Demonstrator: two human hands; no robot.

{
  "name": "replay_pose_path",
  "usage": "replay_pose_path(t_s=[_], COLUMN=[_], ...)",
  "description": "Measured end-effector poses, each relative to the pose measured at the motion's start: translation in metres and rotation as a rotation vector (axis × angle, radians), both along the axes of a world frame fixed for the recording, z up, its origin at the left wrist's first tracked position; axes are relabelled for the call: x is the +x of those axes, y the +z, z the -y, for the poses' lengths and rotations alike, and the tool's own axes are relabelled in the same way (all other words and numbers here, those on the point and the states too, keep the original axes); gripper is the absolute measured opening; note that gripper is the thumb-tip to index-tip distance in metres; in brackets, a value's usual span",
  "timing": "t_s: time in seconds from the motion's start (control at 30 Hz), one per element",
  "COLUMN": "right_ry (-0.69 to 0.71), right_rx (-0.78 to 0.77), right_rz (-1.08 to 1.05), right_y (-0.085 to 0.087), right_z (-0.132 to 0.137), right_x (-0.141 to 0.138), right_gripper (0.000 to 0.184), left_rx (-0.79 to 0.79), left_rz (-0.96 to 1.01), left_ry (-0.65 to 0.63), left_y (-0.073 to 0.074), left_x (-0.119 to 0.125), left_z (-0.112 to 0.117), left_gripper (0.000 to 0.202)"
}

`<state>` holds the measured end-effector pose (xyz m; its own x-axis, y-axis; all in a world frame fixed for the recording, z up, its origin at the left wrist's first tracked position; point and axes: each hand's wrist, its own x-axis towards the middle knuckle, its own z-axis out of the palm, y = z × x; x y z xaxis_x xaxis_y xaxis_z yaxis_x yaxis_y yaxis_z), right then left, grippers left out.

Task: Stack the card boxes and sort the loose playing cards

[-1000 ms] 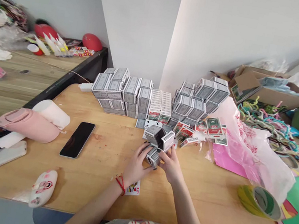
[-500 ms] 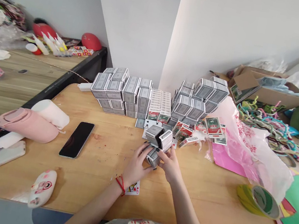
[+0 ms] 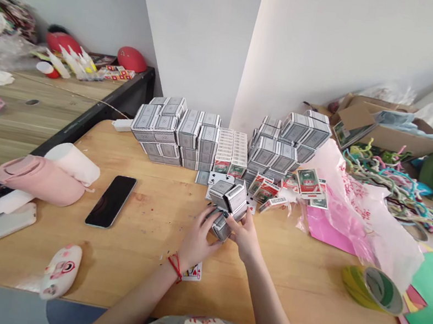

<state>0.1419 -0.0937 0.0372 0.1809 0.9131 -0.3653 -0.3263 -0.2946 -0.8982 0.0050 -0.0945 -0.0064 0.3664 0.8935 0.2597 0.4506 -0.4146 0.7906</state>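
Observation:
Between my hands is a cluster of folded playing-card cubes (image 3: 236, 199), grey-patterned card backs facing outward. My left hand (image 3: 199, 235) grips its lower left side, fingers bent around it. On the right side my right hand (image 3: 246, 236) is closed on the same cluster, thumb and fingers against the cards. Parts of the lower cube are hidden by my fingers. Loose playing cards (image 3: 220, 179) lie flat just beyond the cluster. Another face-up card (image 3: 192, 273) lies under my left wrist.
Stacked card cubes (image 3: 163, 130) and upright card packs (image 3: 232, 151) stand along the wall. Red-and-green card boxes (image 3: 265, 190) lie to their right. A phone (image 3: 111, 201), pink case (image 3: 41, 178) and white mouse-like object (image 3: 61, 272) are left; a tape roll (image 3: 373, 289) is right.
The upper right cube of the held cluster has tilted and pressed closer against its neighbour, narrowing the gap between them. Both hands stay in nearly the same place.

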Motion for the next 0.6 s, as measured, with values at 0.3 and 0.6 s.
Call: replay_pose_path(t_s=[0.3,0.6], right_ry=[0.020,0.037], right_rx=[-0.081,-0.056], right_rz=[-0.044,-0.034], right_y=[-0.0005,-0.0015], right_z=[-0.0049,-0.0077], right_x=[0.0049,0.0019], right_gripper=[0.051,0.063], left_rx=[0.078,0.081], left_rz=[0.071,0.007], left_ry=[0.016,0.019], left_y=[0.0016,0.0012], left_x=[0.0016,-0.0019], left_z=[-0.0072,-0.0096], left_gripper=[0.062,0.057])
